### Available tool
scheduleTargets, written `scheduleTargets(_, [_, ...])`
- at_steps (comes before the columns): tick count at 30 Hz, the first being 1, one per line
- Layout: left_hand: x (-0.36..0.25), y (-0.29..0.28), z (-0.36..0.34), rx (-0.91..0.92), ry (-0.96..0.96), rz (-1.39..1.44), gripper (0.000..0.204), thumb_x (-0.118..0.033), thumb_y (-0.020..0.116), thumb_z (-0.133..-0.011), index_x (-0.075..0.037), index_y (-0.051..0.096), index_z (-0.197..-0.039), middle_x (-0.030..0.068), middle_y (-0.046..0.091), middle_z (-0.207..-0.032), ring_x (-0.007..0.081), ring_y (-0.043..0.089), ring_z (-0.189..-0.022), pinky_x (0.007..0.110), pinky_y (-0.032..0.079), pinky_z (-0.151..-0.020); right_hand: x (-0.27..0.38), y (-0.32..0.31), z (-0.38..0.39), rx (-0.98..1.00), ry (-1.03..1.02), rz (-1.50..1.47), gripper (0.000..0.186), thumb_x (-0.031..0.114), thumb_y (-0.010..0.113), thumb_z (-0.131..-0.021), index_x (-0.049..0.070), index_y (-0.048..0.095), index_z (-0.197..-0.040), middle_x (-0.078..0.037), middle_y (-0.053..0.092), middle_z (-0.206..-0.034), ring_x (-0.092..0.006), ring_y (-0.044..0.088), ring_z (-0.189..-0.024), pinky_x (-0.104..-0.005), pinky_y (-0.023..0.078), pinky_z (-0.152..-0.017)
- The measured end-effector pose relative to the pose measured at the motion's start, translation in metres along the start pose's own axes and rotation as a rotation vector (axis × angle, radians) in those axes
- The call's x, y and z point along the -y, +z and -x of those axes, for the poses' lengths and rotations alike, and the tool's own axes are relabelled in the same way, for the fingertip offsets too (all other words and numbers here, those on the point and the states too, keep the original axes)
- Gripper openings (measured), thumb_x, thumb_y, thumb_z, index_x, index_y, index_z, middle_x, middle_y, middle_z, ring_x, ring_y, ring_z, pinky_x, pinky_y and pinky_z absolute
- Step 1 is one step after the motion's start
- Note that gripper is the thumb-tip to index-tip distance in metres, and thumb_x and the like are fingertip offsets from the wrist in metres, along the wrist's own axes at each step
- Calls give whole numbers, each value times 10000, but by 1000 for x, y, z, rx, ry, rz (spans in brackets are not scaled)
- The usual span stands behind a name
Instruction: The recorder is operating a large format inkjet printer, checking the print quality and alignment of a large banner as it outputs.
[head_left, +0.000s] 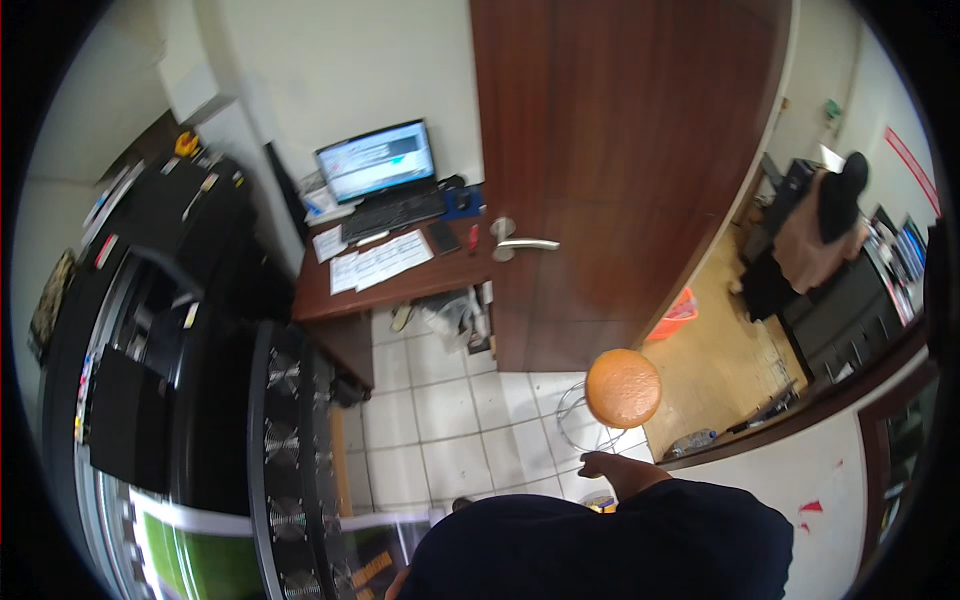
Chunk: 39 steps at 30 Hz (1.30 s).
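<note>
My right hand point(608, 470) hangs low beside my body, its fingers loosely apart and nothing visible in it. Just beyond it stands a stool with a round orange seat point(623, 388) and thin metal legs; hand and seat are apart. Of my left hand point(397, 582) only a sliver shows at the lower edge, next to a printed sheet point(375, 545) with green and orange areas; its fingers are hidden by my dark sleeve and body. A large black machine point(180, 390), apparently a wide-format printer, fills the left side, with a row of fans point(286, 440) along its front.
A brown desk point(400, 290) holds a laptop point(380, 165), papers point(395, 260) and a phone point(443, 237). A wooden door point(620, 180) stands open beside it. Through the doorway, a person point(815, 235) stands by a dark cabinet. An orange-red basket point(676, 316) is behind the door.
</note>
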<state>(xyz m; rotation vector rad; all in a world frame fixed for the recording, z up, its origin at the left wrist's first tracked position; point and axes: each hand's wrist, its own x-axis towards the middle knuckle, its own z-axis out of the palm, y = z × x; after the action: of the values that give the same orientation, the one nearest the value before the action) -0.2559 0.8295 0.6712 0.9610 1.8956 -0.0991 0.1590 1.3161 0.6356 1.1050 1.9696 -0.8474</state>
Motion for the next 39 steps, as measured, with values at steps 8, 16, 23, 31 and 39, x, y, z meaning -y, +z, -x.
scheduleTargets(8, [-63,-149,-88,167,246,-380,516,-476,508,-861,-65,595,-1160,188,628,-1101,362,596,-1018,398,460,-895,100,-67,-28,-230,-141,-184,660,368,611,-763,31,445,-1306,-223,583,-1163,-359,553,-1094,-420,446,-925])
scheduleTargets(16, [-79,-229,-98,214,197,-432,516,-487,496,-866,-60,611,-1133,185,638,-1081,366,604,-997,397,466,-881,187,-111,1,-117,-552,25,459,324,491,-840,67,533,-1218,-201,558,-1208,-350,536,-1122,-452,418,-938])
scheduleTargets(23, [-94,-150,-77,227,-9,-12,519,-497,485,-871,-56,624,-1108,182,646,-1063,370,610,-978,397,472,-869,136,-171,-101,416,-709,487,381,329,431,-878,84,618,-1103,-184,615,-1110,-338,577,-1061,-447,459,-858])
scheduleTargets(31, [-257,73,-151,66,73,672,409,-450,588,-787,-101,675,-983,157,670,-954,322,631,-913,410,476,-809,178,-257,-145,792,-873,1106,392,254,471,-836,65,581,-1163,-188,610,-1115,-355,573,-1053,-451,439,-886])
scheduleTargets(39, [-442,36,-50,-218,-361,910,482,-503,453,-832,-132,660,-1058,169,628,-1101,359,579,-1035,426,443,-889,192,-238,-151,903,-1200,1085,470,451,435,-889,128,534,-1216,-211,589,-1147,-391,554,-1065,-482,421,-894])
